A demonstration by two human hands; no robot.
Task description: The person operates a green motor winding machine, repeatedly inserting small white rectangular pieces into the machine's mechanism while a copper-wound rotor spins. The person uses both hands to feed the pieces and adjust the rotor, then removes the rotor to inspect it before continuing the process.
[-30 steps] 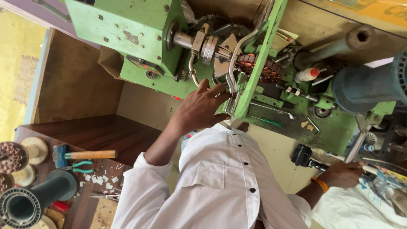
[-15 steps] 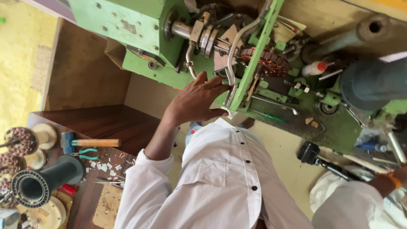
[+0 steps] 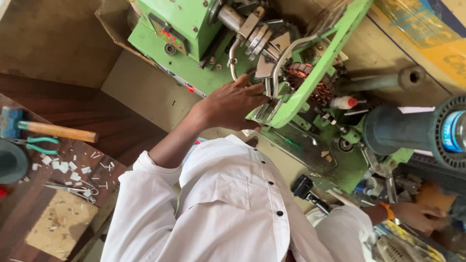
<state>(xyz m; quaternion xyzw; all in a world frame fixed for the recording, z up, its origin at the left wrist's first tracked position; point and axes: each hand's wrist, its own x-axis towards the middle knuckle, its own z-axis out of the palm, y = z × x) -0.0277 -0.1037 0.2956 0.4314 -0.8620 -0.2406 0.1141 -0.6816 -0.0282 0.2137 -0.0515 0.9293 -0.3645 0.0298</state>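
Left hand stays on the green machine, fingers spread; right hand reappears, grip unclear.

A dark wooden bench meets a plain beige wall in daylight.

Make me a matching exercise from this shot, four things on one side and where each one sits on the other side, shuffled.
Things
1. hammer
2. pliers
3. copper-wound armature
4. left hand

Places
A. inside the green machine, behind its curved frame
B. on the brown bench, just below the hammer
C. against the machine's lower frame edge
D. on the bench's far side, wooden handle pointing toward the machine

Pairs: 1-D, 2-B, 3-A, 4-C
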